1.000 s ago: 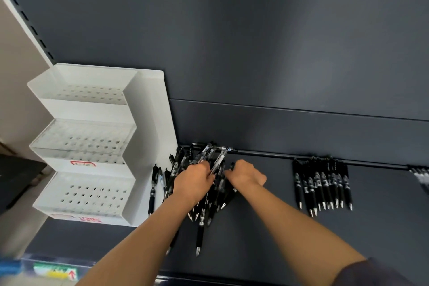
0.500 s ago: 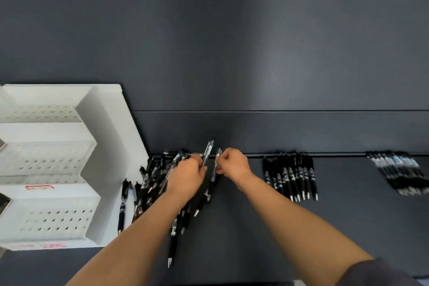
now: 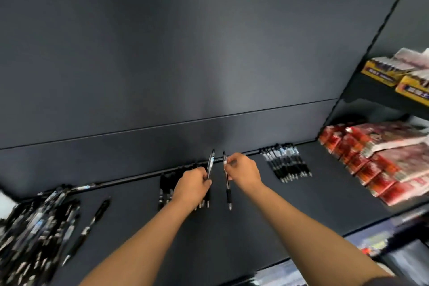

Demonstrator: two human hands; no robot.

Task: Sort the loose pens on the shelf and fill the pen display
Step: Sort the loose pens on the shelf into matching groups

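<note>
My left hand (image 3: 192,184) grips a pen (image 3: 210,163) whose clicker end sticks up past the knuckles. My right hand (image 3: 242,170) pinches a second pen (image 3: 227,183) that hangs tip down over the dark shelf (image 3: 267,223). Under my left hand lies a tidy row of black pens (image 3: 163,187), partly hidden by the hand. A second sorted row of pens (image 3: 286,163) lies to the right by the back wall. The loose pile of pens (image 3: 34,227) fills the far left, with a stray pen (image 3: 87,230) beside it. The white display is almost out of view.
Stacks of red packets (image 3: 380,162) sit on the neighbouring shelf at the right, with yellow boxes (image 3: 394,74) on the shelf above. A dark back panel (image 3: 185,53) rises behind the pens. The shelf's front edge (image 3: 290,260) runs below my forearms.
My view has swung right, so the white display has left the frame and the red packets appeared. Both hands moved from the loose pile to the middle row, each holding a pen.
</note>
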